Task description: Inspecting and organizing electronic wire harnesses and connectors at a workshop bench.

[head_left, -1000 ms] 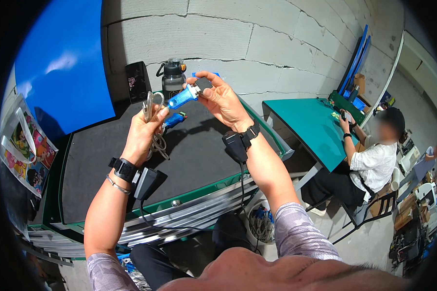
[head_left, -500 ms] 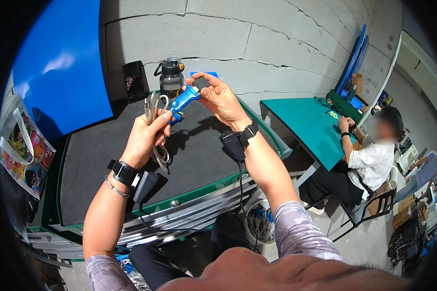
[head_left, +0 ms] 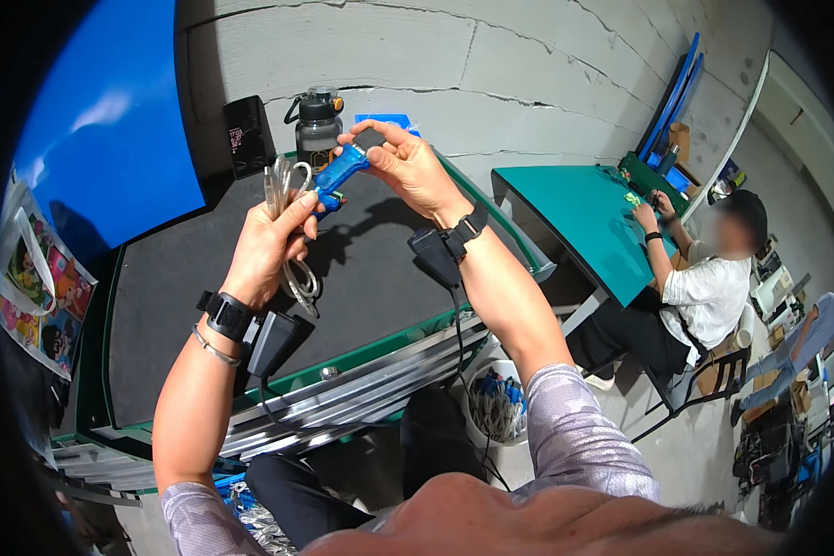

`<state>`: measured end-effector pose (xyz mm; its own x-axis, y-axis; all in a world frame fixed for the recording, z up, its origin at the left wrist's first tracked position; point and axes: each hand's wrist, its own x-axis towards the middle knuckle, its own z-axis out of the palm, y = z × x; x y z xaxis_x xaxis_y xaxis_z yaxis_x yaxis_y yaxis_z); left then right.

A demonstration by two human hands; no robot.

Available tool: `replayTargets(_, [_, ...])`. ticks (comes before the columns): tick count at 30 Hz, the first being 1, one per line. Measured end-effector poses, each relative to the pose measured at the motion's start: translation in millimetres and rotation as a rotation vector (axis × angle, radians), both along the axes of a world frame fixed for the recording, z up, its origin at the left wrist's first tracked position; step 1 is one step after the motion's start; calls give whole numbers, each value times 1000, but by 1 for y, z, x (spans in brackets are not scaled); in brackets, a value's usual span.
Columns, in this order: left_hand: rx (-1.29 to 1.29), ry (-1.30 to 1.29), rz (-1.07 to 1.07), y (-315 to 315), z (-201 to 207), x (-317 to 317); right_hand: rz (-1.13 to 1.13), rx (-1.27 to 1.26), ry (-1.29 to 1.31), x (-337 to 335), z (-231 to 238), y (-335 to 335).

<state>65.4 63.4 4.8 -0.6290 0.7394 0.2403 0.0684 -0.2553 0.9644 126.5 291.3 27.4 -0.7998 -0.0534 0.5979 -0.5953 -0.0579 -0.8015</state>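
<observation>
My left hand (head_left: 267, 243) is closed around a coiled grey-clear cable (head_left: 278, 185), whose loops stick out above and below the fingers. From that grip a translucent blue connector (head_left: 341, 171) points up and to the right. A second blue plug end lies under it, partly hidden. At the connector's metal-edged far end, my right hand (head_left: 415, 176) pinches a small black cap-like piece (head_left: 369, 138) between thumb and fingers. The piece sits against or over that end; I cannot tell how far on it is. Both hands are raised above the dark mat (head_left: 185, 278).
A dark bottle (head_left: 319, 125) and a black box-like device (head_left: 248, 137) stand at the back. Below right, a white bucket (head_left: 480, 435) holds blue-ended cables. A patterned bag (head_left: 51, 296) is at left. A person (head_left: 713, 287) sits at a green table (head_left: 565, 218) on the right.
The view has shifted slightly, and both hands keep their grips on the cable, connector and black piece. At the green table, the other person's hands have moved apart a little.
</observation>
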Motion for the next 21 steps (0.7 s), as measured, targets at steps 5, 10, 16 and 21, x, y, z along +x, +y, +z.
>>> replayTargets(5, [12,-87,-16,3,-1,-1,-1,-144,-147,-6,-9,-2])
replayTargets(10, [40,-76,-194,5,-4,-5,35,-237,-168,-11,-16,11])
replayTargets(16, [5,-87,-327,4,-8,-4,-12,-198,-304,-16,-18,11])
replayTargets(21, [-12,-121,-340,5,-8,-4,-439,67,-107,-14,-15,-1])
